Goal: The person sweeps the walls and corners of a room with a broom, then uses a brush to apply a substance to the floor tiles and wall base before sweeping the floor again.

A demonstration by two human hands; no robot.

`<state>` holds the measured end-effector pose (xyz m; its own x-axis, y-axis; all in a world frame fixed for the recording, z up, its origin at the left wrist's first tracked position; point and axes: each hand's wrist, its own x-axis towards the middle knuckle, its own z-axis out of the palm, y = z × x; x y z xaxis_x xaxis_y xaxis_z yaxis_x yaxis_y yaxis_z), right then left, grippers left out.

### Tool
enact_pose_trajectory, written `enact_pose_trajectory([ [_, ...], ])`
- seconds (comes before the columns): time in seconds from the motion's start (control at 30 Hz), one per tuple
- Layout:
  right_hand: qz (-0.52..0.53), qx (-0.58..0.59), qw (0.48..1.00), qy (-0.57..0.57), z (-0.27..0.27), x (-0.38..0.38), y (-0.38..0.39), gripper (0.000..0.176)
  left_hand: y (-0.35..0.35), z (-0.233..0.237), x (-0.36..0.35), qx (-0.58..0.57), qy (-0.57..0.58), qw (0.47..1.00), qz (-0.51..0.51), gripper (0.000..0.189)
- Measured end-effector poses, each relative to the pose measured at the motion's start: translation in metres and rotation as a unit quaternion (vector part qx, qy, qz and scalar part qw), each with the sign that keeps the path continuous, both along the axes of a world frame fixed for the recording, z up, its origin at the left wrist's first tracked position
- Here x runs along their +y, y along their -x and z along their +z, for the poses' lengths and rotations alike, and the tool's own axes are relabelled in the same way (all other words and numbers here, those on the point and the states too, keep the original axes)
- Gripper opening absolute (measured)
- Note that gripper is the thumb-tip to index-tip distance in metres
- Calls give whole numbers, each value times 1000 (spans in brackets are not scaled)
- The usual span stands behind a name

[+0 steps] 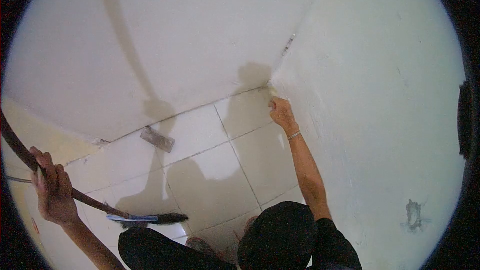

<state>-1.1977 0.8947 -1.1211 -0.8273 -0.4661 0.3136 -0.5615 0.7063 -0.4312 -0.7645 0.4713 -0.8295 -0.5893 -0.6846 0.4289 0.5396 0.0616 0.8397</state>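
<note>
My left hand (51, 190) is wrapped round the brown stick of a broom (97, 204) at the left. The broom's head, blue with dark bristles, hangs low in front of my dark-clothed knee. My right hand (283, 112) reaches down to the corner where two white walls meet the tiled floor (260, 155). Its fingers are curled in. Something small and pale shows just beyond them against the wall, and I cannot make out what it is.
A grey rectangular block (157, 139) lies on the tiles near the base of the far wall (185, 45). The right wall (375, 95) rises close beside my right arm and has a grey patch (413, 215). A yellowish surface (45, 132) is at the left.
</note>
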Motion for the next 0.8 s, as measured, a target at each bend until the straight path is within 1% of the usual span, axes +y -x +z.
enact_pose_trajectory([
  [0.03, -51, 6, 997, -56, 1, 5, -5, 7, -3, 0, -1, -1, 2, 1000, -13, 47],
  [0.07, -33, 18, 997, -60, -10, 4, -5, 8, -4, 1, -1, -2, -7, 1000, -9, 47],
  [0.13, 2, 50, 997, -60, -41, -6, 9, 10, 10, 9, 13, 1, -39, 996, 74, 47],
  [0.17, 7, 18, 1000, -5, -37, -7, 7, 11, 31, 18, 39, 4, -66, 986, 154, 48],
  [0.23, 22, -39, 994, 104, -19, -12, 4, 12, 28, 17, 34, -3, -51, 992, 115, 50],
  [0.27, -1, -18, 998, 63, -13, -12, 6, 12, 7, 7, 4, -18, -6, 1000, -4, 51],
  [0.33, -48, 20, 998, -24, -14, -2, 10, 12, 14, 14, 14, -24, -19, 1000, -7, 52],
  [0.37, -29, 11, 998, -48, -20, -4, 7, 12, 23, 19, 32, -16, -74, 991, 107, 53],
  [0.43, 10, 4, 996, -90, -33, -14, 16, 11, 28, 21, 40, -5, -96, 980, 173, 52],
  [0.5, 57, 38, 998, 14, -42, 0, 26, 13, 11, 7, 17, -9, -43, 996, 82, 52],
  [0.53, 83, 57, 993, 66, -35, 3, 30, 13, 6, 5, 8, -12, -20, 999, 39, 51],
  [0.57, 58, 11, 997, 42, -28, 8, 33, 14, 0, 3, 1, -21, -6, 1000, 1, 51],
  [0.6, 33, -34, 999, 15, -4, 12, 30, 14, -1, 2, 2, -21, -8, 1000, 5, 51],
  [0.63, 6, -82, 996, -13, 4, 18, 28, 14, 1, 3, 6, -21, -10, 1000, 9, 51],
  [0.67, 23, -42, 998, -41, -8, 16, 27, 12, 4, 3, 12, -15, -28, 998, 49, 51],
  [0.7, 42, -27, 998, -48, -19, 12, 28, 11, 8, 5, 18, -8, -44, 995, 89, 52],
  [0.77, 81, 9, 995, -53, -30, -2, 30, 14, 9, 5, 19, -11, -20, 999, 28, 52],
  [0.8, 74, -20, 996, -43, -17, -1, 25, 13, 15, 11, 24, -7, -34, 998, 60, 51],
])
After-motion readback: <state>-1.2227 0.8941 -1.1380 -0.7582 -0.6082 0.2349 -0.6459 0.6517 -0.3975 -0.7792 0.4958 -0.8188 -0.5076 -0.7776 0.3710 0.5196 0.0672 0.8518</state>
